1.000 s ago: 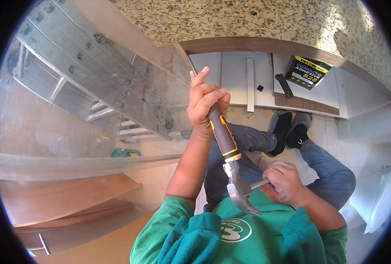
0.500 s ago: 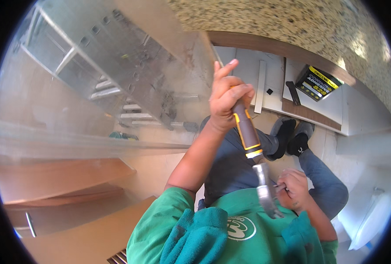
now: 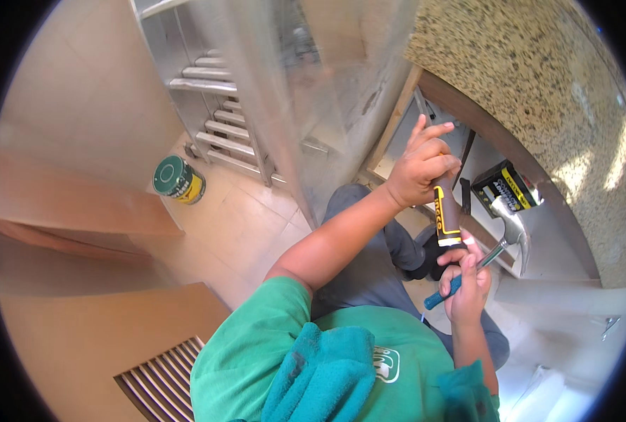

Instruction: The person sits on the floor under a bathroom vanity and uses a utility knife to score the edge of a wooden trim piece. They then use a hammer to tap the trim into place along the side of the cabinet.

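Two hands work close beside the speckled granite countertop [image 3: 538,91], just under its wooden edge. Largest in play is the steel claw hammer with a black-and-yellow rubber grip [image 3: 448,211]: the left hand [image 3: 420,169] is clenched around the top of that grip, index finger lifted free, the steel head hanging low toward the counter side. Just below it, the right hand [image 3: 468,285] pinches a slim blue-handled tool [image 3: 441,292] in closed fingers, its tip hidden behind them. Judging by this, the tool is lined up and no blow is landing yet; striking remains.
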A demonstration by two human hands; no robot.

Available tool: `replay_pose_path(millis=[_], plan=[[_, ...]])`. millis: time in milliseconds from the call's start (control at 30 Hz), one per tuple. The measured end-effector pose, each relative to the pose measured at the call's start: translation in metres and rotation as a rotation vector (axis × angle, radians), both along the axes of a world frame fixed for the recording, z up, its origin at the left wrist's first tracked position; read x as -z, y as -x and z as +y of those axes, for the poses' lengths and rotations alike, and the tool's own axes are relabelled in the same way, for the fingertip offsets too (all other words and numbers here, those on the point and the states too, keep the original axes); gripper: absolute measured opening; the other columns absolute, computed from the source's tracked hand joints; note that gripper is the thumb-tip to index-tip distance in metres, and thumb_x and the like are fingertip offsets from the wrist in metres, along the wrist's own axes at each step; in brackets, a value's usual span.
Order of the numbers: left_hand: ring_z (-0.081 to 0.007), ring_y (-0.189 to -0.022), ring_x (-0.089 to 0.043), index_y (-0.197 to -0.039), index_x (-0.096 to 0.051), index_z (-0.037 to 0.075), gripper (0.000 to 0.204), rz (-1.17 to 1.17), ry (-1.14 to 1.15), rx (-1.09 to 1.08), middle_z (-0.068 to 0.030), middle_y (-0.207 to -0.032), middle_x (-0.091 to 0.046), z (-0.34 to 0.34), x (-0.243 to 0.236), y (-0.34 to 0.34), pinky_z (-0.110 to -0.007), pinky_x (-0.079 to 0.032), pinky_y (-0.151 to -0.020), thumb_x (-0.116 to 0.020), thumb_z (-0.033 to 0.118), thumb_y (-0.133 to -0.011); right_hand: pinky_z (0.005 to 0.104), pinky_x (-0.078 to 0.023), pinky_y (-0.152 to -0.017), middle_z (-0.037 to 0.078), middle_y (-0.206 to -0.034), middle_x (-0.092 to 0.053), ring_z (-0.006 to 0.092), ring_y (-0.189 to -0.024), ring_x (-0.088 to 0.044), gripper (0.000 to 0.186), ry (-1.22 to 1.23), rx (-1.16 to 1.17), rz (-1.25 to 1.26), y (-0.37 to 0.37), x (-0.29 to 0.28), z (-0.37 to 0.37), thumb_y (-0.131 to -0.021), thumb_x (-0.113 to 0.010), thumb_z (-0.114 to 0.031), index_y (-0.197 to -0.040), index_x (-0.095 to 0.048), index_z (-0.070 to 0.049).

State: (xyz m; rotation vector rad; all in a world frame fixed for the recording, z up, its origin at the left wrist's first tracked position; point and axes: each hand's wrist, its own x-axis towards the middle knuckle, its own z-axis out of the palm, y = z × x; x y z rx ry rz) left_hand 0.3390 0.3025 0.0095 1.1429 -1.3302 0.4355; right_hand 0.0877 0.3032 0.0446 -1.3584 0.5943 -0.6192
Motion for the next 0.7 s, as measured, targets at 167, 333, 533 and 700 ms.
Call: replay_pose_path(millis=[167,333,533,700], plan=[[-0.0328,-0.134,-0.053,-0.093,-0.069,0.014,0.021,0.02,-0.004,-0.013,-0.0028,-0.092,-0.059,-0.004,0.002,0.005,-0.062,-0.021,-0.12,-0.076,0.005,-0.075,0.0213,-0.037,-0.043,0.014,-0.096,-0.069,0.0079,-0.047,-0.047,0.07,-0.036,0.026,-0.029,-0.021,-0.018,0.001,-0.108,-0.046,-0.042,-0.156,-0.025,0.004],[-0.0329,-0.136,-0.051,-0.094,-0.069,0.014,0.022,0.034,0.013,-0.025,-0.0029,-0.092,-0.058,-0.007,0.003,0.009,-0.062,-0.02,-0.121,-0.075,0.006,-0.075,0.0219,-0.038,-0.043,0.013,-0.094,-0.07,0.007,-0.048,-0.047,0.068,-0.003,0.011,-0.045,-0.026,-0.02,-0.002,-0.103,-0.059,-0.028,-0.155,-0.03,0.004],[-0.0344,-0.138,-0.048,-0.098,-0.069,0.014,0.024,0.046,-0.009,-0.039,-0.0043,-0.098,-0.059,-0.012,0.006,0.013,-0.064,-0.02,-0.121,-0.075,0.006,-0.076,0.0224,-0.038,-0.043,0.011,-0.086,-0.067,0.0065,-0.047,-0.046,0.064,0.024,0.102,0.03,-0.042,-0.029,0.003,-0.1,-0.06,-0.019,-0.154,-0.034,0.003],[-0.0402,-0.145,-0.037,-0.115,-0.066,0.014,0.042,0.171,0.011,-0.071,-0.0118,-0.123,-0.056,-0.013,0.005,0.032,-0.064,-0.019,-0.121,-0.073,0.004,-0.075,0.0234,-0.037,-0.043,0.01,-0.083,-0.063,0.0083,-0.049,-0.045,0.062,-0.034,0.16,-0.056,-0.029,-0.019,-0.001,-0.101,-0.059,-0.02,-0.153,-0.035,0.003]])
